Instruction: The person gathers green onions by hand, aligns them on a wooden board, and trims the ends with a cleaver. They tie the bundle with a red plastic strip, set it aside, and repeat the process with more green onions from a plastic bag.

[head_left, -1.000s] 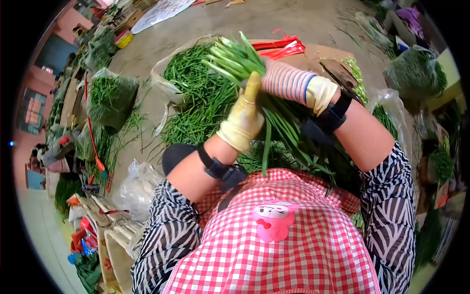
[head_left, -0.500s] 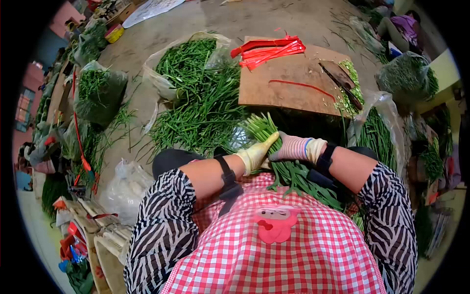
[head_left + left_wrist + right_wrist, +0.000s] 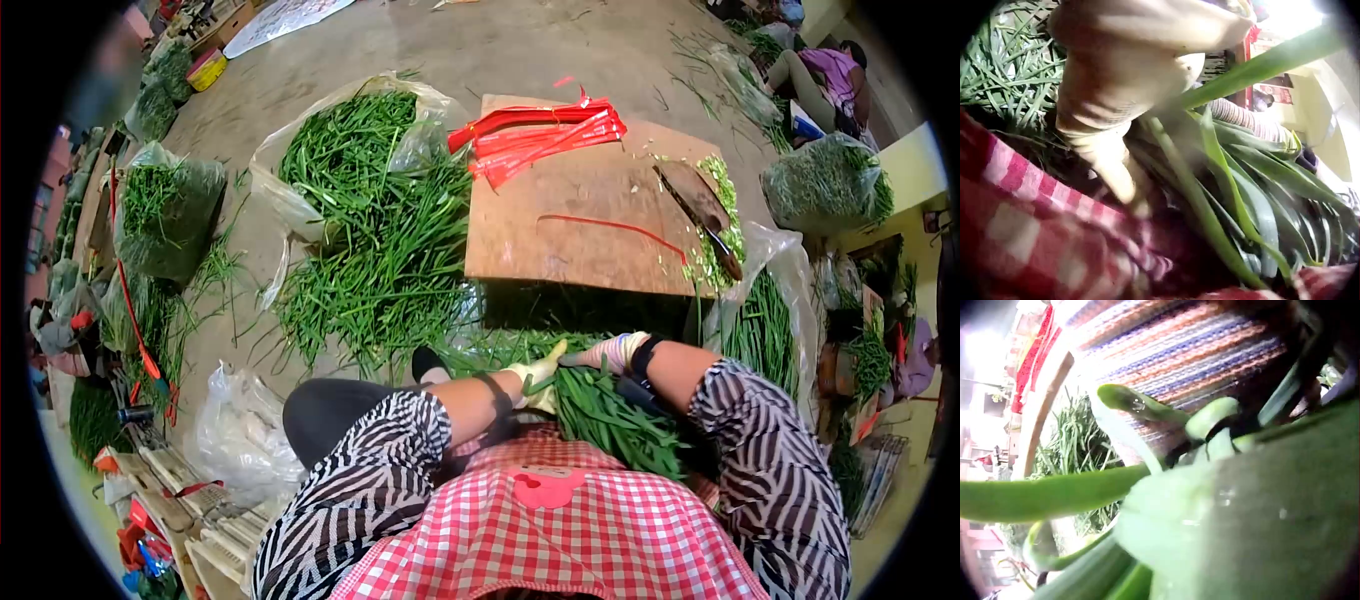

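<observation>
A bunch of garlic chives point(image 3: 615, 420) lies low against the checked apron, its long flat leaves fanning toward the lap. My right hand point(image 3: 605, 353), in a striped knit glove, grips it from the far side; in the right wrist view leaves point(image 3: 1210, 519) cover the lower part of that glove. My left hand point(image 3: 540, 376), in a pale yellowish glove, holds the bunch's other end with the thumb stretched out. In the left wrist view, leaves point(image 3: 1266, 200) spread out from beside the left glove point(image 3: 1125, 69). The stem ends are hidden in the head view.
Ahead stands a wooden board point(image 3: 560, 240) with red ties point(image 3: 545, 135), one loose red strip point(image 3: 615, 232), a dark knife point(image 3: 695, 215) and chopped trimmings point(image 3: 725, 190). A loose chive pile point(image 3: 375, 240) lies left; a plastic bag of chives point(image 3: 765, 335) stands right.
Both hands have come down from in front of the board to the lap, bringing the bunch with them. Its pale stem ends, raised before, no longer show. The head view has shifted, uncovering the board.
</observation>
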{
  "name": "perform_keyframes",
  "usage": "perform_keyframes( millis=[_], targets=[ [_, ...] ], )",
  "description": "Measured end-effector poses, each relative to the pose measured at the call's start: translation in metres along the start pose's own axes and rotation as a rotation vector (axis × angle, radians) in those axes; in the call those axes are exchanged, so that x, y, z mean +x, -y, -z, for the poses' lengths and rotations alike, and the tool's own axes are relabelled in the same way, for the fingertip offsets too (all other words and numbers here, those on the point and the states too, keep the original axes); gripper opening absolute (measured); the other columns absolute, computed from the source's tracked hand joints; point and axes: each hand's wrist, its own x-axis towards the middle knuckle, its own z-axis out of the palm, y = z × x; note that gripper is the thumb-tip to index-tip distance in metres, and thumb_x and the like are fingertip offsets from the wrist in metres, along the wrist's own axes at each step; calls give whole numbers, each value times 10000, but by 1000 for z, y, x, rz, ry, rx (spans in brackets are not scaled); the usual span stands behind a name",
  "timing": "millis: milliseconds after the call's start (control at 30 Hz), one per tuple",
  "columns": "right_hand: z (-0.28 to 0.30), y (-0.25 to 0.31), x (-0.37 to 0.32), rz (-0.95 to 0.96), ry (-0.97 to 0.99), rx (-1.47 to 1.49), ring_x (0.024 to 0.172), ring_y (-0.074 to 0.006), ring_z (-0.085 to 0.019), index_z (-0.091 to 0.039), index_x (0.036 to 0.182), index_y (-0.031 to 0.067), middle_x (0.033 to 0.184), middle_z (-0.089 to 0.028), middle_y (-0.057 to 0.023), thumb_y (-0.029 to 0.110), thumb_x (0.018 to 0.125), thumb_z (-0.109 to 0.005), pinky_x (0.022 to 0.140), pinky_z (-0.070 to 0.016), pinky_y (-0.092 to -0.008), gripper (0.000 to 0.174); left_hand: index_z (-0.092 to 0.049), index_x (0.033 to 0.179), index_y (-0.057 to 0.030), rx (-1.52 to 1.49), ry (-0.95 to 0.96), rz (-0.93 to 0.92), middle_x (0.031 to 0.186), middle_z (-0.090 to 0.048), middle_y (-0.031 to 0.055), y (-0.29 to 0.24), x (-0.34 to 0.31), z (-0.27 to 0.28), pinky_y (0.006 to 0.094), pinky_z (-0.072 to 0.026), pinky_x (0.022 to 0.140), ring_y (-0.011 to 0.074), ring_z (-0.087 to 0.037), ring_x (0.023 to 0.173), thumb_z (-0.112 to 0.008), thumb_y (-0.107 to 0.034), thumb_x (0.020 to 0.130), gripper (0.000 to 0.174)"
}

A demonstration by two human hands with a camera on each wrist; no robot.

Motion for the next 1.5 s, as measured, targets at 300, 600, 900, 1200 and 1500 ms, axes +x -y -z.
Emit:
perform_keyframes(
  millis=[300, 600, 900, 1200, 1500],
  targets=[
    [10, 36, 32, 107, -299, -560, 1060, -230, -700, -710, 1276, 111, 1222, -754, -91, 402, 1036, -587, 946, -526, -382, 396, -661, 1301, -75, -316, -71, -239, 1161, -760, 127, -11, 14, 34, 479, -578, 971, 300, -725, 1049, -558, -812, 895, 847],
    [-110, 108, 16, 881, -526, -971, 885, -402, -722, -619, 1269, 5, 945, -726, -272, 275, 946, -622, 780, -566, -460, 422, -551, 1463, -140, -261, -533, -525, 1381, -655, 122, -19, -198, -56, 513, -537, 997, 290, -643, 1175, -648, -587, 959, 681],
    [-217, 104, -87, 1593, -877, -916, 953, -500, -654, -510, 1334, -22, 1035, -675, -316, 222, 866, -730, 835, -547, -531, 572, -566, 1450, -106, -196, -312, -1153, 1384, -645, 128, 1, -303, -101, 481, -514, 1051, 302, -622, 1240, -656, -526, 986, 632],
    [-195, 82, -156, 1666, -1082, -1092, 1361, -439, -507, -576, 1411, 41, 1495, -493, -260, 344, 847, -780, 1165, -406, -472, 672, -648, 1342, -11, -7, -223, -1331, 1252, -708, 92, -30, -302, -105, 358, -525, 1008, 187, -663, 1120, -661, -216, 979, 417],
    [-127, 80, -194, 1446, -413, -346, 1068, -191, -629, -586, 1360, -11, 1199, -691, -129, 437, 922, -749, 914, -513, -346, 648, -673, 1240, -5, 592, -188, -1216, 1087, -741, 84, -55, -302, -177, 353, -559, 912, 228, -711, 993, -712, -123, 902, 360]
  ],
)
